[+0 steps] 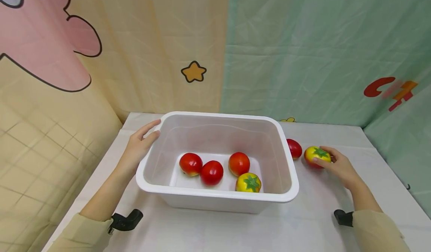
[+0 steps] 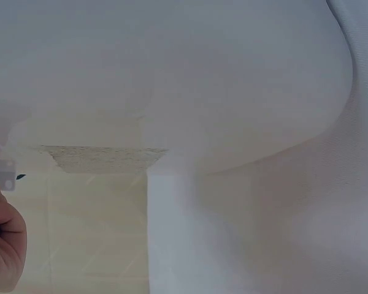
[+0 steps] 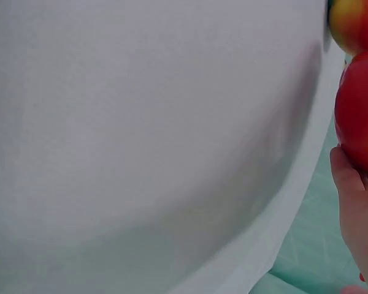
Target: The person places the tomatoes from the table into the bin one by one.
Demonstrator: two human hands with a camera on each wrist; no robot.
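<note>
A white plastic bin [image 1: 215,203] stands on the table with several toy tomatoes inside: red ones [image 1: 211,172] and one showing a yellow top with a green leaf [image 1: 249,183]. At the bin's left rim, my left hand [image 1: 139,143] touches the edge with fingertips and thumb, fingers fairly straight. To the right of the bin, my right hand [image 1: 340,166] holds a tomato [image 1: 314,155] with a yellow top and green leaf, thumb and fingers on either side of it. Another red tomato [image 1: 294,148] lies between it and the bin. The right wrist view shows the held tomato [image 3: 360,110] from its red side.
A white cloth covers the table [image 1: 208,233]. Behind it hangs a printed curtain [image 1: 286,57], beige on the left and green on the right. Each wrist wears a black camera mount [image 1: 127,220].
</note>
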